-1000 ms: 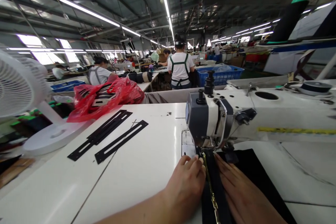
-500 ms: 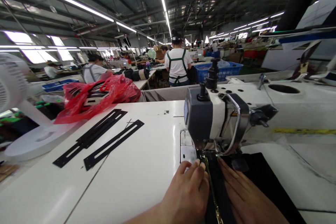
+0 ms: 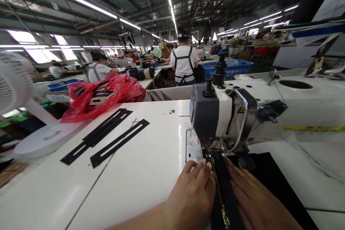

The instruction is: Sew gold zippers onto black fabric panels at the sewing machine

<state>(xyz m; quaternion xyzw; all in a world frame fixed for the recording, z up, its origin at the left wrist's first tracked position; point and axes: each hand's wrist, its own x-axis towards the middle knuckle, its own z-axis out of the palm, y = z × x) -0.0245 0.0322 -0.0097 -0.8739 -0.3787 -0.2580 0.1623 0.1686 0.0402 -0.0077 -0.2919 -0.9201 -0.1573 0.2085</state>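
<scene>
Black fabric (image 3: pixel 272 176) lies under the head of a sewing machine (image 3: pixel 206 115), with a gold-toothed zipper (image 3: pixel 219 190) running along it toward me. Just left of the zipper, my left hand (image 3: pixel 192 190) has its fingers bent and pressed together on the fabric edge, close to the presser foot. My right hand (image 3: pixel 253 194) lies flat on the fabric to the right of the zipper, fingers stretched toward the machine. The needle area is too dark to make out.
Black slotted strips (image 3: pixel 120 143) lie on the white table (image 3: pixel 140 187) at left. Beyond them are a red plastic bag (image 3: pixel 126 90) and a white fan (image 3: pixel 40 107). People work farther back, near a blue basket (image 3: pixel 242 67).
The view has shifted slightly, so the strips and fan appear a little farther right and higher. Both hands keep nearly the same places on the fabric.
</scene>
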